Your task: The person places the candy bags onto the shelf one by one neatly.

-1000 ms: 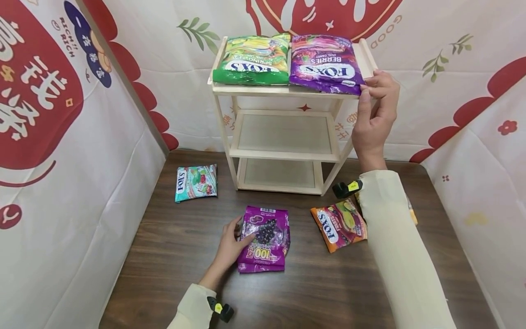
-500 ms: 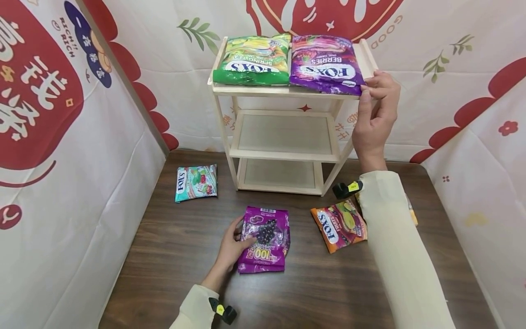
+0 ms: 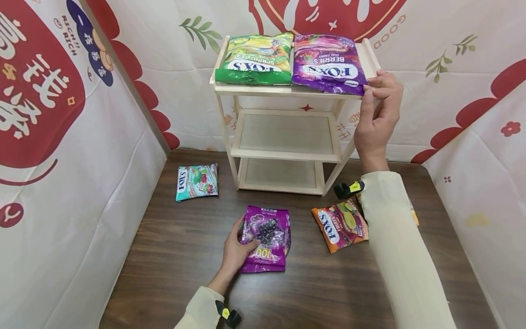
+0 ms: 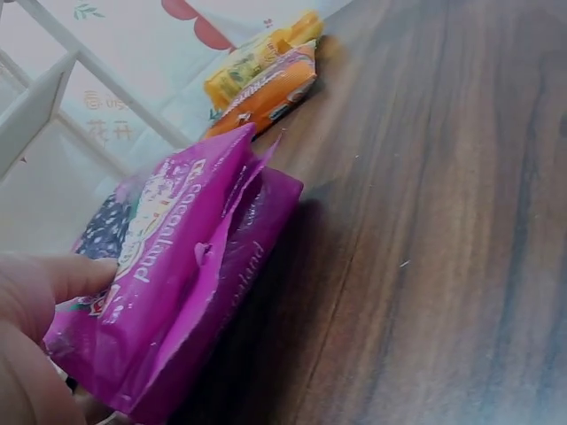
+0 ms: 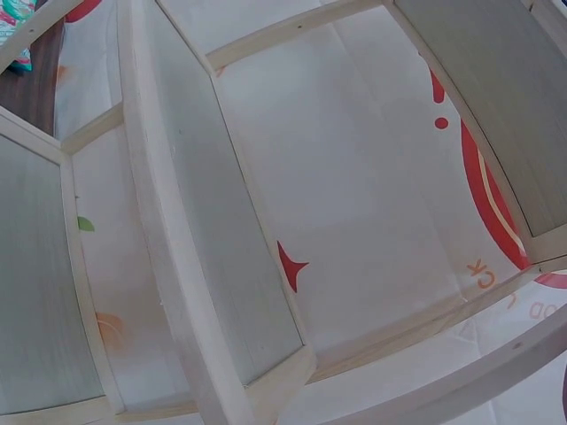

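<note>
My left hand (image 3: pixel 237 251) grips the left side of a purple grape candy bag (image 3: pixel 273 244) lying on the table, thumb across its front. The left wrist view shows a second purple layer under this candy bag (image 4: pixel 168 239), seemingly another such bag. Up at the top tier's front right corner, my right hand (image 3: pixel 380 107) pinches the lower corner of the purple Berries candy bag (image 3: pixel 328 59), close against the wooden rack (image 3: pixel 263 90). A green Spring Tea candy bag (image 3: pixel 256 55) lies left of it. The right wrist view shows only the rack, not the hand.
A teal candy bag (image 3: pixel 198 183) lies on the table (image 3: pixel 172 256) left of the rack. At right is an orange Fruits candy bag (image 3: pixel 341 226), with a yellow bag (image 4: pixel 244 66) behind it, mostly hidden by my right sleeve in the head view. Printed cloth walls surround the table.
My left hand has shifted slightly right, its thumb farther across the purple grape bag. The right hand keeps its place at the Berries bag's corner; the head view has moved very slightly.
</note>
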Available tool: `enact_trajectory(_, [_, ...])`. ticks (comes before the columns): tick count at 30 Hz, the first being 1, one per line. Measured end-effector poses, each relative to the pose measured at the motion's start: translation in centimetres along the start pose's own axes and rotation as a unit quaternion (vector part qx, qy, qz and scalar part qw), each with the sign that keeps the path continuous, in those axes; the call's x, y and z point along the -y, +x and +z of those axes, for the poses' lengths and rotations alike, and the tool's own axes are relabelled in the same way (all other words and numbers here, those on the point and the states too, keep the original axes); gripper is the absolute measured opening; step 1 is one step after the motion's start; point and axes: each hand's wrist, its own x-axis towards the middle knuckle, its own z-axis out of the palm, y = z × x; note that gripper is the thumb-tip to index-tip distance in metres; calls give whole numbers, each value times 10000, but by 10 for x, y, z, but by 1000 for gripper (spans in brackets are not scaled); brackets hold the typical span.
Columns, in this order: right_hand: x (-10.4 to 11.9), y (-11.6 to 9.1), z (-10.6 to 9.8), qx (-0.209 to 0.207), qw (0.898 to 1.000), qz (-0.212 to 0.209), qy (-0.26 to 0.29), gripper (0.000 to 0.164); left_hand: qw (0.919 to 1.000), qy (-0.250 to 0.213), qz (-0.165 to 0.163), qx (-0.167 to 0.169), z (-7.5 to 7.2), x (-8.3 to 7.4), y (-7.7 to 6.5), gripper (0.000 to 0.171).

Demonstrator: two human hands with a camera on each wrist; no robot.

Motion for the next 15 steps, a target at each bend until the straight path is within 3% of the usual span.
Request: enact_trajectory(15, [1, 1, 0, -40, 10000, -19, 10, 17, 9949, -494, 6, -876, 15, 9, -4, 68])
